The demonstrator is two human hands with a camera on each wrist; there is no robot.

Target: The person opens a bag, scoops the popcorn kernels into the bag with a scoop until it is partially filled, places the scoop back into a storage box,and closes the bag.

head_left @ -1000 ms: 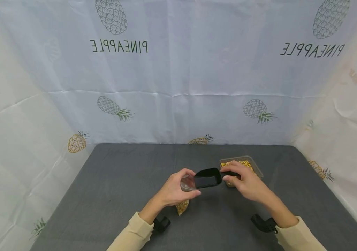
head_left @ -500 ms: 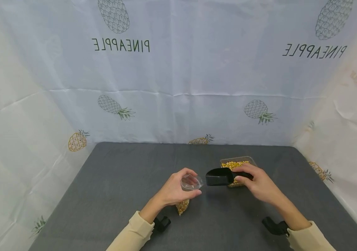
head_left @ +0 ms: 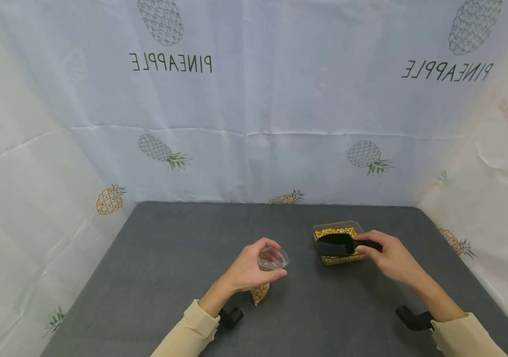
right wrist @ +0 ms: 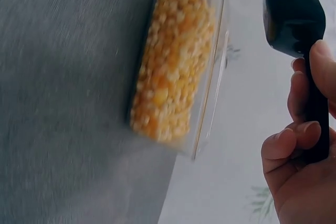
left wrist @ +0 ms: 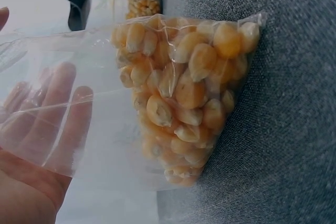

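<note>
A clear plastic bag is held by my left hand, its fingers and thumb curved round the spread mouth. Corn kernels fill the bag's pointed bottom, which hangs down close to the grey tabletop. My right hand grips the handle of a black scoop, thumb on top in the right wrist view. In the head view the scoop's dark, bare-looking bowl overlaps a clear rectangular container of yellow corn kernels. The right wrist view shows the scoop above the container's rim.
The grey table extends around both hands. A white pineapple-print cloth hangs behind it and along both sides. Black wrist mounts sit under the forearms, below cream sleeves.
My right hand has drawn the scoop away from the bag's mouth, rightward to over the corn container. The left hand and bag have stayed nearly still.
</note>
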